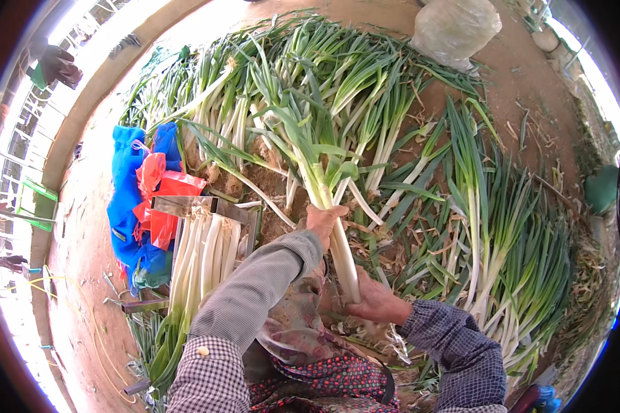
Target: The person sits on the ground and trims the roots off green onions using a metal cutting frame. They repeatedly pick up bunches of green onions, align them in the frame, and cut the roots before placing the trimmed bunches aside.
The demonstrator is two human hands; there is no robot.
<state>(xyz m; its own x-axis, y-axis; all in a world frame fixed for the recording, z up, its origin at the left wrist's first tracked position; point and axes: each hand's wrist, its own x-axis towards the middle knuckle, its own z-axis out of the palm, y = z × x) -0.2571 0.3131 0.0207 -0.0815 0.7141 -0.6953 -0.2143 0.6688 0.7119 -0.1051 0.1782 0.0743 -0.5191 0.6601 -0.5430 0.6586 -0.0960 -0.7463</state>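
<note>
A thick long green onion (345, 255) slants up and away from my lap, its leafy top over the pile beyond. My left hand (323, 223) is wrapped around the upper part of its white stalk. Lower down, my right hand (374, 299) holds the white root end, and its fingers are partly hidden behind the stalk. To the left, a bundle of trimmed green onions (201, 258) lies in a metal frame (186, 205), white ends towards the far side. My left sleeve covers part of that bundle.
A large heap of green onions (310, 67) spreads across the earth floor ahead. Another pile (516, 279) lies at the right. Blue netting (126, 206) and a red plastic bag (173, 188) rest beyond the frame. A filled clear plastic bag (454, 31) stands at the back. A yellow hose (90, 315) curves at left.
</note>
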